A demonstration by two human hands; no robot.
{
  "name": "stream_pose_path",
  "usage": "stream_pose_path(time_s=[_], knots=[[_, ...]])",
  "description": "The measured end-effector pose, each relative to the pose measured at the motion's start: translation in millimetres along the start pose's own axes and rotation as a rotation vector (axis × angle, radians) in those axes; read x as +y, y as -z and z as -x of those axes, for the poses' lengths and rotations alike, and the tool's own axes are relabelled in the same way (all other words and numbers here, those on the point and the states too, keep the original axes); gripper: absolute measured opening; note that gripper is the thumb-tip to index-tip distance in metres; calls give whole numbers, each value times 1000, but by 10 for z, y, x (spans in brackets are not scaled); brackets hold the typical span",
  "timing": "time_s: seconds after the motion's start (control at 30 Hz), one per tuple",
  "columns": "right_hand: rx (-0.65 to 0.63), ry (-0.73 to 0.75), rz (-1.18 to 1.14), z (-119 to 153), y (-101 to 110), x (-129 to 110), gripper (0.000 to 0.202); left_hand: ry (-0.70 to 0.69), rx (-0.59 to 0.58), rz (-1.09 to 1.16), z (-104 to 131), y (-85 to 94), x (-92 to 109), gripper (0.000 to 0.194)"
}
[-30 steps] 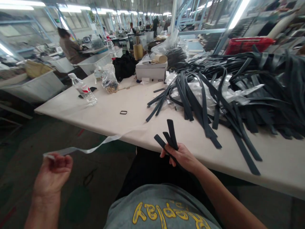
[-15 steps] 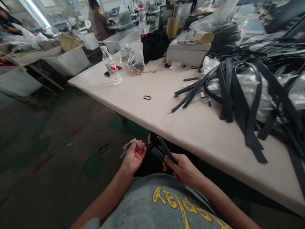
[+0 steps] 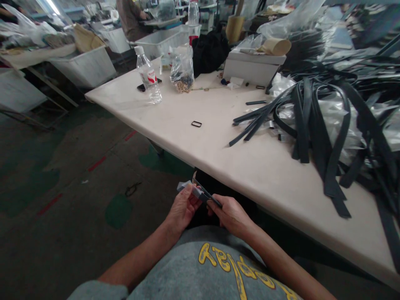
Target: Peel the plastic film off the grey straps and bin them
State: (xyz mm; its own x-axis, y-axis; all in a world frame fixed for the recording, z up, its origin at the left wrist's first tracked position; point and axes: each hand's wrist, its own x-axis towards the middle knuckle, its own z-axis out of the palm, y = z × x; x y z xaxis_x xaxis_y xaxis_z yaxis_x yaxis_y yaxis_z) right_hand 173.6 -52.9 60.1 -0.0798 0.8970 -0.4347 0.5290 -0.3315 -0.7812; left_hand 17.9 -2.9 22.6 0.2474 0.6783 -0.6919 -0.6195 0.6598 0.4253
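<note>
In front of my lap, my left hand (image 3: 184, 208) pinches a crumpled, whitish piece of plastic film (image 3: 183, 185). The film lies against the end of dark straps (image 3: 206, 195). Those flat straps are in the closed fingers of my right hand (image 3: 229, 213), which sits just beside the left, and the strap ends point up and left. How many straps are held is hard to tell, as the fingers cover part of them. On the table beyond lies a small black rectangular ring buckle (image 3: 196, 124), apart from both hands.
A pale table (image 3: 175, 125) stretches ahead. To the right lies a large heap of dark straps (image 3: 315, 121) with plastic film. Further back stand a water bottle (image 3: 149, 77), a bag of small brass-coloured parts (image 3: 183, 73), a black bag (image 3: 211, 52) and a white box (image 3: 253, 66).
My left hand has moved right with the plastic film, up to the straps. My right hand has shifted slightly left, turning the straps, and the two hands are now close together.
</note>
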Motion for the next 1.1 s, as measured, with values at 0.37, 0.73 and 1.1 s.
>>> stream_pose_path(time_s=[0.37, 0.73, 1.1], knots=[[-182, -33, -99, 25, 238, -61, 41, -88, 115, 76, -94, 15, 141, 12], [-117, -23, 81, -16, 306, -143, 50, -64, -11, 66, 3, -42, 106, 15], [-75, 16, 219, -59, 282, -293, 45, -85, -113, 50, 19, -18, 12, 14]])
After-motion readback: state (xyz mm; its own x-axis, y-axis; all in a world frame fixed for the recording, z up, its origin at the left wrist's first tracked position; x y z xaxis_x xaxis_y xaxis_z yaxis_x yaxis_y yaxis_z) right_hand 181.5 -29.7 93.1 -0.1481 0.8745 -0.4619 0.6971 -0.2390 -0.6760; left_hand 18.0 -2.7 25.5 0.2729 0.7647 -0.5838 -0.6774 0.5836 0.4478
